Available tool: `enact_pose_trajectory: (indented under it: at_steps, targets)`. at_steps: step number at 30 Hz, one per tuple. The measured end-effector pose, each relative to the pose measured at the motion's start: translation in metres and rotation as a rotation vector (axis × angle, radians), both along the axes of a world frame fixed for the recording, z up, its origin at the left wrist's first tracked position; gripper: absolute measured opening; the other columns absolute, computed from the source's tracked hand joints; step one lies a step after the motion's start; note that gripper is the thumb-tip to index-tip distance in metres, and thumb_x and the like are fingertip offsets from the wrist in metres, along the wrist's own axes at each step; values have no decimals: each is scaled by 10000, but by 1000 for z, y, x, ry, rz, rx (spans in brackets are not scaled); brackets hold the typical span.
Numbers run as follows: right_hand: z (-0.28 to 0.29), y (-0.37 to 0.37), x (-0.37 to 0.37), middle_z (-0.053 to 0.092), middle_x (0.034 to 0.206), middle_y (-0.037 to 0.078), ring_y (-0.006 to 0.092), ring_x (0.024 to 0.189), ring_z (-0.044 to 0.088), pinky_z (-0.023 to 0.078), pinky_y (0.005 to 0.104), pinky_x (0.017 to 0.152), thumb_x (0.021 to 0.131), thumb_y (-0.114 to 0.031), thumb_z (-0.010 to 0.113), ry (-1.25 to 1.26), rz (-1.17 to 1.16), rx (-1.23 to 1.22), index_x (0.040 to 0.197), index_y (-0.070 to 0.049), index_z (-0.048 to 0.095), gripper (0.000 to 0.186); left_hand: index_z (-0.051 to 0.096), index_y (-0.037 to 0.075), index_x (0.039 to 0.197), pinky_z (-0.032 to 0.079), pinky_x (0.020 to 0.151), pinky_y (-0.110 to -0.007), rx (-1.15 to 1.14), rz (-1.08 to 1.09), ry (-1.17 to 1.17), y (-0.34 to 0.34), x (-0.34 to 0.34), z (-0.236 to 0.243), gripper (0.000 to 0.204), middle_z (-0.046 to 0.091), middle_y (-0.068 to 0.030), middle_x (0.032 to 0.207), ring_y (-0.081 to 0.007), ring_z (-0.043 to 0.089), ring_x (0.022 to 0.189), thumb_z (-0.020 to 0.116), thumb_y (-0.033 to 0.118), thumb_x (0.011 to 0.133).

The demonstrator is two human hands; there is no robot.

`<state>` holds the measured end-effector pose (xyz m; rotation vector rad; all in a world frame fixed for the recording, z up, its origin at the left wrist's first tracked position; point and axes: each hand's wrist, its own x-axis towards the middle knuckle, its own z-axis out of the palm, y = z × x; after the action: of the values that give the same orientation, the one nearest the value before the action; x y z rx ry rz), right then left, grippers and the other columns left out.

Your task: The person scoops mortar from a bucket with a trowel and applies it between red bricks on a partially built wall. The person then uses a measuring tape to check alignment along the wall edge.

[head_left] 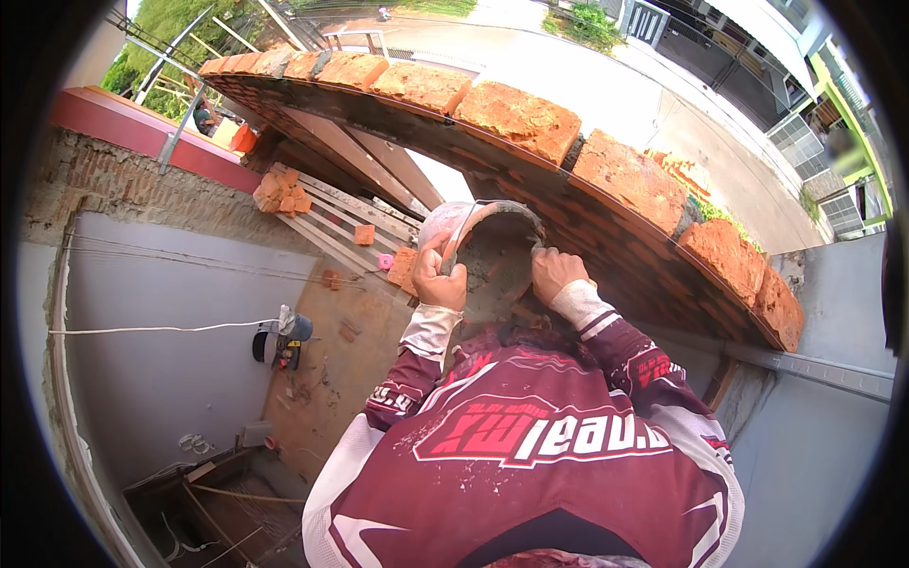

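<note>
My left hand (pixel 441 276) grips the left side of a pale plastic bucket (pixel 439 221), its fingers closed at the rim. My right hand (pixel 559 275) is closed on the bucket's right side. The bucket is tilted with its mouth toward me, and wet grey mortar (pixel 494 265) coats its inside. Just beyond it runs a curving wall top of orange bricks (pixel 516 114) with grey mortar joints and a thin line along the near edge. A loose brick (pixel 402 270) lies left of the bucket.
Planks (pixel 322 222) carry a brick pile (pixel 281 194) and a pink spool (pixel 385 261). A person (pixel 203 117) is beside the pink-red ledge (pixel 142 133) at upper left. A floor (pixel 317 417) with tools (pixel 284 346) lies far below left. A street (pixel 720 161) lies beyond the wall.
</note>
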<state>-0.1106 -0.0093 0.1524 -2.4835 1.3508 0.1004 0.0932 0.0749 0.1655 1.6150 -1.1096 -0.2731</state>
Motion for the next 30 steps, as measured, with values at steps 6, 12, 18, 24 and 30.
enact_pose_trajectory:
  at_steps: [6,12,18,24,30]
  targets:
    - [-11,19,10,690,979,255,415,944,672,545,481,814,846,-280,567,-370,215,774,993,19,629,338,339,49,726,465,781,-274,-14,-67,97,5,7,1,282,669,-170,1175,-181,618,919,587,-75,677]
    - [10,19,-1,657,923,144,345,828,680,541,481,687,831,-189,569,-175,345,-72,958,-66,616,183,406,18,735,456,781,-257,52,55,97,12,20,6,203,670,-145,1182,-131,576,860,579,-71,677]
    - [17,-11,0,705,878,187,332,823,708,558,424,708,821,-194,598,109,158,168,910,-2,686,230,437,5,755,393,645,-236,-74,32,-59,7,7,8,177,685,-94,1175,-97,498,741,564,-92,679]
    - [-3,10,3,702,825,191,341,793,692,521,443,737,853,-306,553,-414,159,806,921,6,685,346,322,41,703,442,695,-270,-90,1,34,4,27,-5,289,684,-151,1164,-183,605,819,589,-60,660]
    - [0,4,-19,648,886,78,306,810,656,524,453,687,864,-246,605,-149,401,-164,934,-82,634,181,354,31,700,457,704,-276,-76,60,228,6,33,-13,252,682,-146,1171,-160,605,845,585,-61,660]
